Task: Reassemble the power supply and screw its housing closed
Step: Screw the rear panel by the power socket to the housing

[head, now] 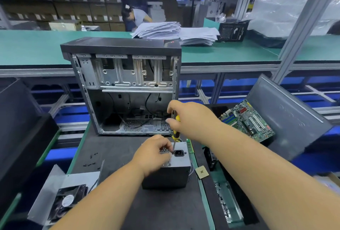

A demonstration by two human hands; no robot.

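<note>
Power supply stands on the dark mat in front of the open computer case, socket face up. Left hand rests on top of it, fingers pinched at the screwdriver tip. Right hand grips the yellow-and-black screwdriver upright beside the socket. Motherboard leans to the right; a fan lies front left.
</note>
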